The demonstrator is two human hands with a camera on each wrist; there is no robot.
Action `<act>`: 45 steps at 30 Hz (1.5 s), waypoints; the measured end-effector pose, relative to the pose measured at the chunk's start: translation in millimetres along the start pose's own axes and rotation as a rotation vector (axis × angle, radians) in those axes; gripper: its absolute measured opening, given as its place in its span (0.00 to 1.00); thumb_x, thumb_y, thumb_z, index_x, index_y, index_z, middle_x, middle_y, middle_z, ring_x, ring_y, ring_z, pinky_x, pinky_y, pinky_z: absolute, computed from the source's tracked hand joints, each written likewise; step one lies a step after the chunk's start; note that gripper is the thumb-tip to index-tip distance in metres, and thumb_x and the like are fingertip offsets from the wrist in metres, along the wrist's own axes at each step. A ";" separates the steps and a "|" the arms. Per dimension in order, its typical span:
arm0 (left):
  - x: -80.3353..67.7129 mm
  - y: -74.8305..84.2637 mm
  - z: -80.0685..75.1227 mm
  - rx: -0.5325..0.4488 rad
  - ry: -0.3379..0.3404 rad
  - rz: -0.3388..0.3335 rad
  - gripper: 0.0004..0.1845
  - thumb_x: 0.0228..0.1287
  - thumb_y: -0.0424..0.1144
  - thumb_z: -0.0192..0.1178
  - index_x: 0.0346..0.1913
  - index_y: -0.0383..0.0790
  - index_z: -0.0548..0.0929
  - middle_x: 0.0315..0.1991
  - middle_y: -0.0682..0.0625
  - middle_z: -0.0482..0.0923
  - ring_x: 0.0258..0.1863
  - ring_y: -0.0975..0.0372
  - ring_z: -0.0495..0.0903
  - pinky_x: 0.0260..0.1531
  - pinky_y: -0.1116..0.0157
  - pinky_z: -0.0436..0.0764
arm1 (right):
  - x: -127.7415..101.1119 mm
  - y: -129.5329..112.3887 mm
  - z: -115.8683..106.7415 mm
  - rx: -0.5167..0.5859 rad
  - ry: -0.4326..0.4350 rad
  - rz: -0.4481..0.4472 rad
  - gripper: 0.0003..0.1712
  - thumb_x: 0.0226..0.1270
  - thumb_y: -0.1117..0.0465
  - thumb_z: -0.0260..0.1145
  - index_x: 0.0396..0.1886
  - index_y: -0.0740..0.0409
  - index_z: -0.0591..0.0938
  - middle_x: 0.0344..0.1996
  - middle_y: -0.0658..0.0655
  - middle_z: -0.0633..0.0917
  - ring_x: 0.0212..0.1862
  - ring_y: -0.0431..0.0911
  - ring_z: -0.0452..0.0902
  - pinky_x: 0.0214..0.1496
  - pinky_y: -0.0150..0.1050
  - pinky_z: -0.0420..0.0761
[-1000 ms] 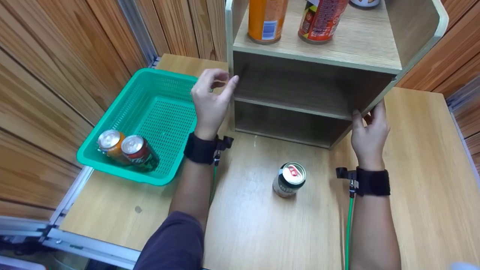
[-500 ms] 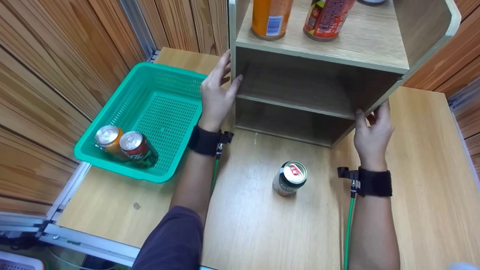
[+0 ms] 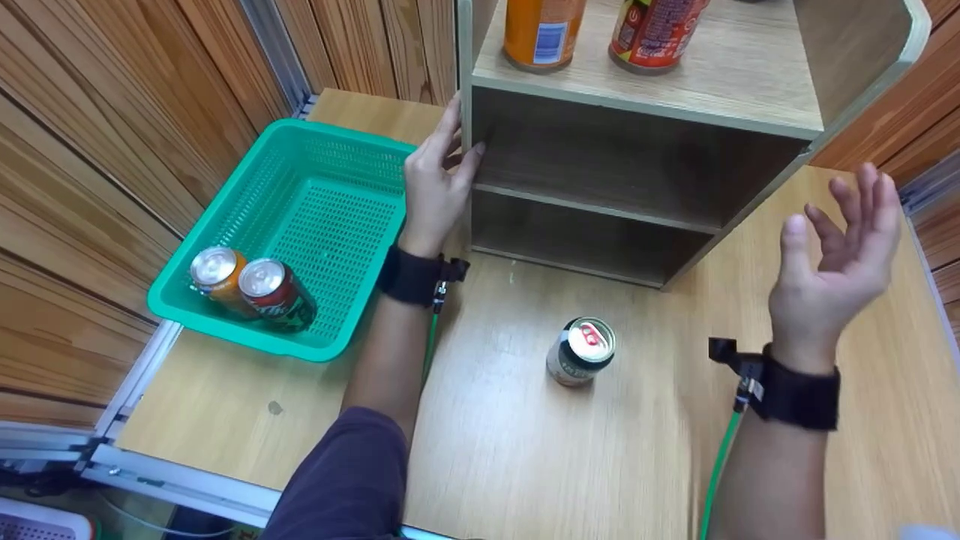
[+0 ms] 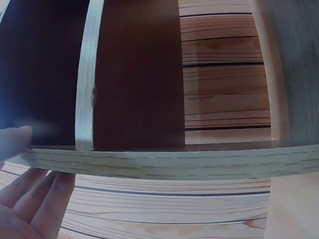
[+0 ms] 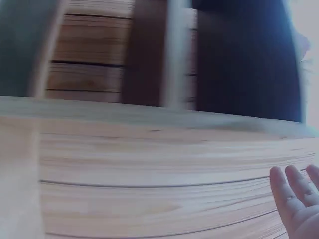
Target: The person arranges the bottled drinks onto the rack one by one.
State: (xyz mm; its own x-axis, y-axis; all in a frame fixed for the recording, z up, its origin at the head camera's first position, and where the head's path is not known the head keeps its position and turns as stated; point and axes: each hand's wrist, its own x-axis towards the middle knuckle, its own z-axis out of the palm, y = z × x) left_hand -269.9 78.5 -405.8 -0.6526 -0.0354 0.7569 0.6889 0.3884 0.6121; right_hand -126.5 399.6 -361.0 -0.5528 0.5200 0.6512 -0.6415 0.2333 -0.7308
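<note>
My left hand (image 3: 437, 187) holds the left side panel of a small wooden shelf unit (image 3: 720, 82). In the left wrist view its thumb lies on the inner side of the panel (image 4: 189, 163) and its fingers on the outer side. My right hand (image 3: 836, 262) is raised to the right of the unit, apart from it, fingers spread and nothing in them. On the table, in front of the unit, stands a dark drink can (image 3: 580, 352) with a red tab. The unit's two lower compartments hold nothing.
An orange can (image 3: 544, 34) and a red can (image 3: 656, 34) stand on the unit's upper board. To the left, a green basket (image 3: 330, 349) holds an orange can (image 3: 217, 277) and a red-and-green can (image 3: 277, 296). Wooden walls (image 3: 97, 135) enclose the table.
My left hand has closed in on the shelf unit's left panel and taken hold. My right hand has let go of the right panel and moved away to the right.
</note>
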 end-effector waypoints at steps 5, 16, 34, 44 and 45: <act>8.2 1.1 0.2 -0.010 0.002 0.014 0.29 0.57 0.33 0.59 0.63 0.42 0.65 0.56 0.51 0.70 0.47 0.67 0.74 0.37 0.70 0.77 | -19.4 -9.2 14.2 0.136 -0.144 -0.027 0.36 0.43 0.72 0.68 0.55 0.74 0.66 0.49 0.72 0.72 0.51 0.62 0.67 0.52 0.46 0.71; 12.4 2.0 1.3 -0.015 -0.016 0.014 0.29 0.57 0.33 0.59 0.63 0.42 0.65 0.56 0.50 0.70 0.47 0.67 0.74 0.38 0.71 0.77 | -73.4 17.2 27.9 -0.222 -0.818 -0.388 0.32 0.52 0.59 0.67 0.53 0.74 0.70 0.52 0.65 0.74 0.52 0.58 0.69 0.56 0.45 0.67; 8.2 1.0 4.8 -0.037 -0.019 0.051 0.29 0.57 0.33 0.59 0.63 0.41 0.65 0.54 0.49 0.72 0.46 0.66 0.75 0.35 0.70 0.78 | -118.9 41.4 2.7 -0.522 -1.170 -0.393 0.40 0.45 0.46 0.71 0.58 0.57 0.71 0.52 0.54 0.73 0.50 0.46 0.71 0.48 0.43 0.75; 0.1 -1.4 1.3 -0.031 0.007 0.024 0.29 0.56 0.34 0.60 0.62 0.41 0.67 0.54 0.49 0.73 0.46 0.66 0.75 0.35 0.69 0.79 | -73.6 12.8 7.2 -0.408 -1.107 -0.512 0.40 0.37 0.51 0.75 0.53 0.62 0.75 0.44 0.59 0.77 0.39 0.46 0.76 0.34 0.39 0.79; -0.2 -1.8 0.6 -0.031 0.012 0.021 0.29 0.56 0.34 0.60 0.62 0.41 0.67 0.53 0.49 0.73 0.45 0.66 0.76 0.34 0.68 0.79 | -63.9 4.9 9.6 -0.404 -1.087 -0.525 0.40 0.36 0.51 0.75 0.53 0.63 0.75 0.44 0.59 0.78 0.39 0.46 0.76 0.34 0.39 0.79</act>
State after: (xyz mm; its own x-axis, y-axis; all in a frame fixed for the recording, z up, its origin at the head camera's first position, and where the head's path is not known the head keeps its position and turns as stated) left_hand -271.2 78.3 -407.2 -0.6339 -0.0383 0.7725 0.7123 0.3602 0.6024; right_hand -99.4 359.7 -404.2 -0.5548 -0.6046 0.5716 -0.8136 0.5380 -0.2205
